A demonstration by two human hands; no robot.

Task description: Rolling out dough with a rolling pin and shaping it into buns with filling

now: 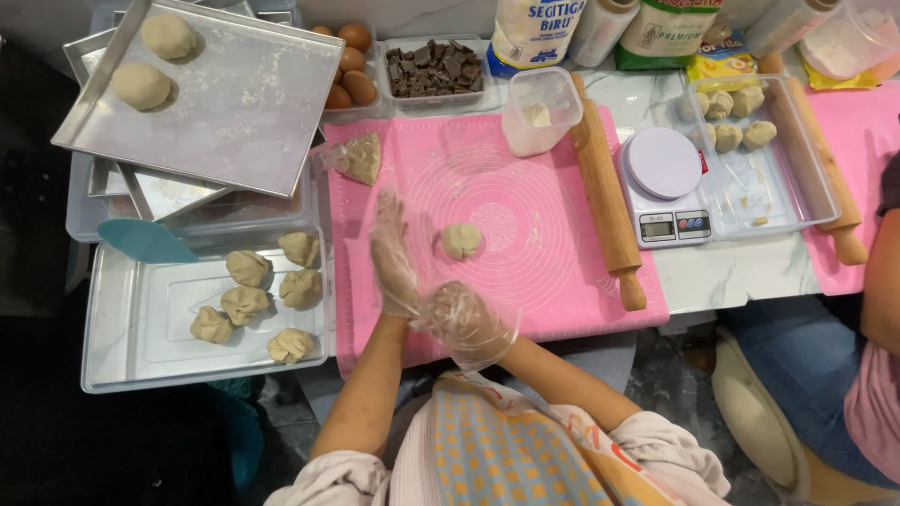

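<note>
The counter [741, 272] carried a pink silicone mat [562, 290] along its near edge, with a stack of metal trays at its left end. The top tray [253, 103], tilted near the far-left corner, held two smooth dough balls [141, 84]; the lower tray [122, 328] at the near-left corner held six pinched dough parcels [246, 302], so a good share of the shaping looked done. At the right, a clear tray [778, 187] beside a small scale [663, 183] held more dough lumps [731, 117], seemingly unworked. A rolling pin [607, 201] lay across the mat's right side. One dough piece [460, 240] sat alone at the mat's centre, untouched. Both gloved hands hovered just nearer than it: the left hand [392, 258] open with fingers spread, the right hand [464, 323] loosely curled against the left wrist, holding nothing visible.
</note>
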